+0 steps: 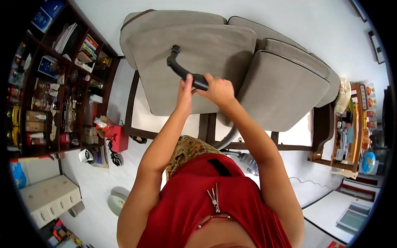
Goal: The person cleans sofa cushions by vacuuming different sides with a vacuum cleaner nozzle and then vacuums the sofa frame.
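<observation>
A black curved vacuum cleaner handle (178, 69) reaches up and left, with a small round brush head (176, 49) at its far end on a grey sofa cushion (153, 82). My right hand (219, 89) is wrapped around the thick near end of the handle. Just left of it, my left hand (185, 96) grips the same handle, its thumb up along the side. A grey ribbed hose (228, 137) runs below my right forearm, past the sofa's front edge. The cushion leans against the backrest; a second grey cushion (285, 89) leans to its right.
The sofa's dark wooden frame (205, 128) shows beneath the cushions. A tall dark shelf (62, 95) full of goods stands left, with a red box (119, 138) near its foot. A wooden rack (351, 132) stands right. A green bowl (117, 203) is at lower left.
</observation>
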Demonstrator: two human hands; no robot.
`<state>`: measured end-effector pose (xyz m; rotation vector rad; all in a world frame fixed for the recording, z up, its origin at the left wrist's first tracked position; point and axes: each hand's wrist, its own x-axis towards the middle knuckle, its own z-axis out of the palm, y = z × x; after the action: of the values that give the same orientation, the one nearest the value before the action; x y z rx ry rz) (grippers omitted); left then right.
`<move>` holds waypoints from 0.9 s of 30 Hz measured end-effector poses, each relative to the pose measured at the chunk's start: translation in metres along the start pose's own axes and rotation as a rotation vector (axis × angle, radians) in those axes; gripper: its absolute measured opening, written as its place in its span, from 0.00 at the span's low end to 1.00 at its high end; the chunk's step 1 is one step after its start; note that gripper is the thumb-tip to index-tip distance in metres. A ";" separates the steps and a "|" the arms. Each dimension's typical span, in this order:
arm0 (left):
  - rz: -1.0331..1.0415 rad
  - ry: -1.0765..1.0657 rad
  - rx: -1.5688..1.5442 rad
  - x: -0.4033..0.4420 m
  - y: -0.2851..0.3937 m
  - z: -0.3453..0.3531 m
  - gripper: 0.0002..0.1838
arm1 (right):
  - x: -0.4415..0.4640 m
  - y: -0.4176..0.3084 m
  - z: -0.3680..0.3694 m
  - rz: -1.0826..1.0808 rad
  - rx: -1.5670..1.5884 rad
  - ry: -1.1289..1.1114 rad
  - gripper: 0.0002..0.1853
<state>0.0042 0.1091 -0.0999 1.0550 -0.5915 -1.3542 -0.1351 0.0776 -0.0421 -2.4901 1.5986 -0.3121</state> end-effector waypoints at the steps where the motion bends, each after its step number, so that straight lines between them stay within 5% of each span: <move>1: -0.079 -0.008 -0.012 0.005 -0.012 0.012 0.29 | -0.011 0.020 -0.002 -0.010 -0.023 0.030 0.28; 8: -0.368 -0.167 -0.028 -0.013 -0.106 0.132 0.21 | -0.108 0.157 -0.030 0.112 -0.093 0.067 0.30; 13: -0.323 -0.238 0.007 -0.062 -0.131 0.215 0.19 | -0.177 0.218 -0.077 0.286 -0.030 0.081 0.31; 19: -0.207 -0.365 -0.118 -0.117 -0.127 0.284 0.19 | -0.221 0.255 -0.130 0.168 0.270 0.301 0.31; 27: -0.261 -0.402 0.177 -0.111 -0.131 0.266 0.20 | -0.290 0.358 -0.179 0.316 0.084 0.212 0.34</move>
<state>-0.3064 0.1604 -0.0689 1.0321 -0.9067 -1.7900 -0.6129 0.1892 0.0163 -2.1571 1.9807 -0.5986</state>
